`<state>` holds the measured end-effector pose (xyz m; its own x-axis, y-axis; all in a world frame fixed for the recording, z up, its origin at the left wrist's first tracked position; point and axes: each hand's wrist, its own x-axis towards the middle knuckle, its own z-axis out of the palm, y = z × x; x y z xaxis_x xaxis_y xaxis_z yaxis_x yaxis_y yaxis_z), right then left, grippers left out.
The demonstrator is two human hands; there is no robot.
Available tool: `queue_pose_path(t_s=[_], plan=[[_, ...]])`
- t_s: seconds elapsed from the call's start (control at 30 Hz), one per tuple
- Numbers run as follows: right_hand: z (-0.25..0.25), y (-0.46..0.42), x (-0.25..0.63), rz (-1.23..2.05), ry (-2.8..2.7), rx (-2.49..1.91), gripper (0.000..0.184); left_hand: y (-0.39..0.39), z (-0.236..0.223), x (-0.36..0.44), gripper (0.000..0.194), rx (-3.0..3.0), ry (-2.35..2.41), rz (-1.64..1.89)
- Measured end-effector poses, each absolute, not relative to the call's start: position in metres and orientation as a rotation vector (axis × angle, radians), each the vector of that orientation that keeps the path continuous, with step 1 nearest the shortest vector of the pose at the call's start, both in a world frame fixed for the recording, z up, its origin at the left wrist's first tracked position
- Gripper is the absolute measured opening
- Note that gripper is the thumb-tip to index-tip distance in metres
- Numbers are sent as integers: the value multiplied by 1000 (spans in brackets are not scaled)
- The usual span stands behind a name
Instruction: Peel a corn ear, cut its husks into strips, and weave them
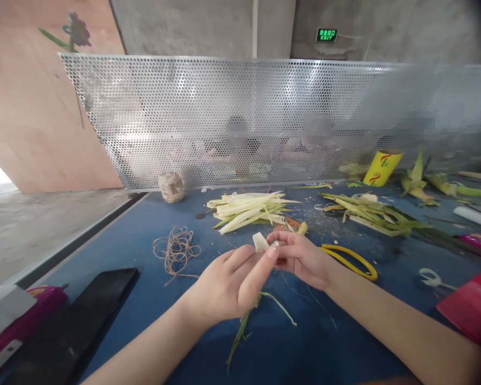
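Observation:
In the head view, my left hand (232,283) and my right hand (300,256) meet over the middle of the blue table. Between their fingertips is a pale strip of corn husk (260,240), its upper end sticking up. Both hands are closed, pinching around it; the fingers hide most of the strip. Below my left hand, thin green strands (244,329) hang or lie, and I cannot tell whether they join the held piece. Just beyond the hands lies a pile of pale husk strips (250,211). A yellow loop-shaped handle (355,262) shows beside my right forearm.
Tangled twine (176,252) and a black flat object (92,305) lie left. A pale ball (171,187) stands near the perforated metal screen (208,107). Greener husks (372,214), a yellow cylinder (382,167), white scissors (431,278) and a red object (471,305) are right. People sit behind the screen.

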<state>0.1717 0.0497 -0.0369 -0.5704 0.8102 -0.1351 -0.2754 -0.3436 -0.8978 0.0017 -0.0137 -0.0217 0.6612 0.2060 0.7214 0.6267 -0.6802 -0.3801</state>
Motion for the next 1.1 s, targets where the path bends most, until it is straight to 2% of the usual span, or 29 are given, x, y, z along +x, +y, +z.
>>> queue_pose_path(t_s=[0.1, 0.2, 0.3, 0.43, 0.53, 0.63, 0.77, 0.87, 1.0, 1.1], plan=[[-38, 48, 169, 1806, -1303, -709, 43, -6, -36, -4, 72, -2298, -848, -1010], [-38, 47, 167, 1704, -1416, -686, 43, -3, -43, -6, 85, -2300, -882, -1131], [-38, 45, 168, 1504, -1599, -709, 31, -5, -40, -3, 83, -2341, -1011, -1290], [-38, 41, 173, 881, -1933, -639, 5, -13, -28, 4, 89, -2393, -1426, -1624], [-39, 40, 175, 661, -2003, -645, 3, -15, -26, 6, 94, -2413, -1682, -1829], [-40, 41, 174, 759, -1996, -694, 7, -13, -31, 6, 92, -2440, -1707, -1826], [-39, 40, 170, 1003, -1947, -752, 9, -12, -39, 6, 95, -2436, -1528, -1548], [-39, 40, 168, 1162, -1887, -798, 11, -12, -41, 6, 97, -2411, -1478, -1475], [-41, 44, 168, 1469, -1755, -809, 23, -11, -42, 3, 89, -2420, -1339, -1323], [-43, 46, 169, 1731, -1621, -790, 31, -10, -40, 2, 80, -2395, -1043, -1107]])
